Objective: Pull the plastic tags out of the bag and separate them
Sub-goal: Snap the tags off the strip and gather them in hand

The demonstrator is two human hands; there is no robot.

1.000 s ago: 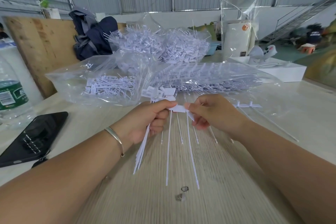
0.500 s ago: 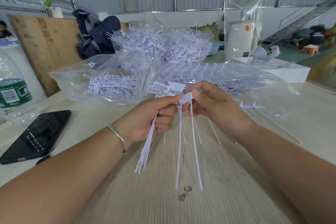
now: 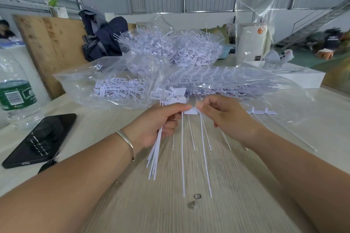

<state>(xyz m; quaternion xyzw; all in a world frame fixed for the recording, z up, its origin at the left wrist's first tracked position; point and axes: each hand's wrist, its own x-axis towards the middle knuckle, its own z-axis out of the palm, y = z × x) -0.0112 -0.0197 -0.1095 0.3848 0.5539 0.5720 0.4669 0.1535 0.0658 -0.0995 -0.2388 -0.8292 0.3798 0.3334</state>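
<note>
Left of the clear bag (image 3: 117, 89) lie one water bottle (image 3: 16, 96) and one black phone (image 3: 40, 139). In front of the bag, the left hand (image 3: 161, 121) grips a bundle of white tags (image 3: 155, 155), too many to count. Both it and the right hand (image 3: 227, 119) pinch one joined tag piece (image 3: 191, 110), two long tails hanging.

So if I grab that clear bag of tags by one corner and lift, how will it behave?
The clear bag looks thin and crinkled, so it would probably sag floppily. The tags inside lie loose, so they would likely slide to the low end. It probably feels light.
</note>
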